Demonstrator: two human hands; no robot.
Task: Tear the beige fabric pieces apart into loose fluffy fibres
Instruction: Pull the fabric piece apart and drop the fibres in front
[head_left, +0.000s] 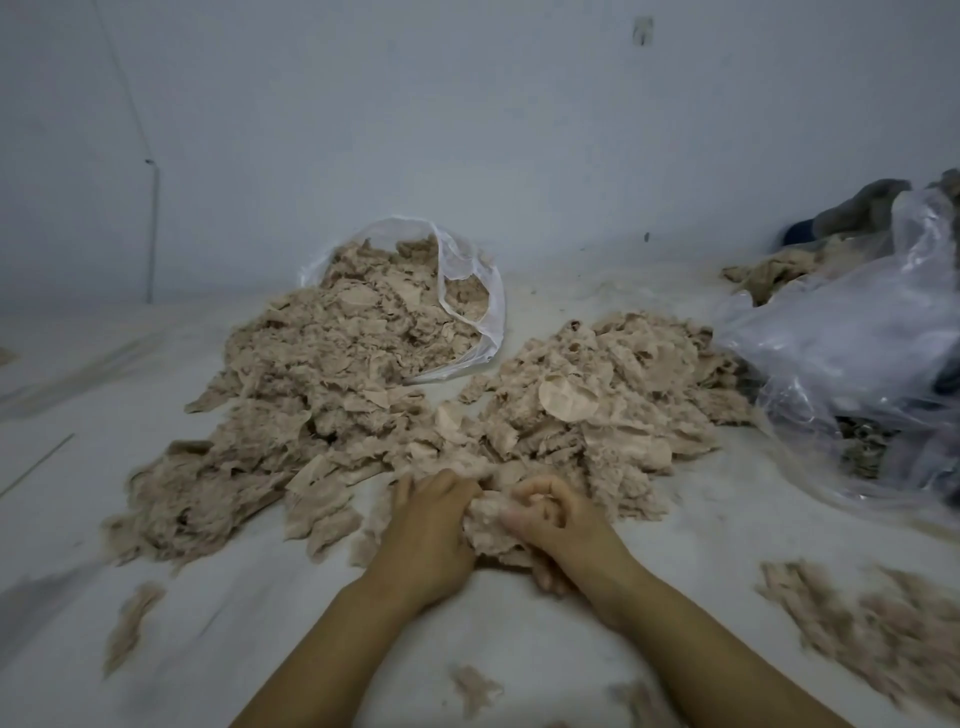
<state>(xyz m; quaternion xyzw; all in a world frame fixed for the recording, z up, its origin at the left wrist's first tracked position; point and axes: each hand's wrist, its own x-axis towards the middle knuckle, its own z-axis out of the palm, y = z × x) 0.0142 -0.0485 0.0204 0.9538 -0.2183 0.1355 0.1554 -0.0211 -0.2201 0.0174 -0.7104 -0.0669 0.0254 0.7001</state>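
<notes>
Your left hand (431, 530) and right hand (556, 525) meet close in front of you, both gripping one beige wad (488, 525) of fabric between them. The left hand's fingers curl over the wad's left side, knuckles up; the right hand's fingers are bent and pinch into its upper right edge, the thumb lying along its front. The wad sits at the near edge of the fabric on the pale floor (260, 623). Beyond your hands lie two beige heaps: the left heap (311, 405) spills toward you out of a clear bag (493, 317) lying open by the wall, and the right heap (608, 405) sits just beside it, the two touching near your hands. A larger crumpled bag (841, 353) lies at the right, with dark cloth (857, 208) behind it. Loose fluff (872, 618) is spread on the floor by your right forearm, and small tufts (130, 623) lie scattered to the left and between your arms.
</notes>
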